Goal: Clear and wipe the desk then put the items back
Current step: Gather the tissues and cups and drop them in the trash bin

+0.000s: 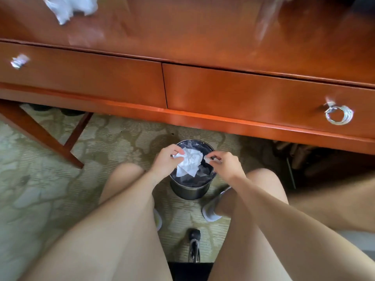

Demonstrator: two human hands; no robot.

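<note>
A crumpled white wad [71, 8] lies on the desk [182, 33]; 1 bin [188, 191] stands on carpet [40, 179].

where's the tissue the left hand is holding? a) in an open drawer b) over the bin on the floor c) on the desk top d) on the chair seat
b: the left hand grips the crumpled tissue directly above the open bin.
</note>
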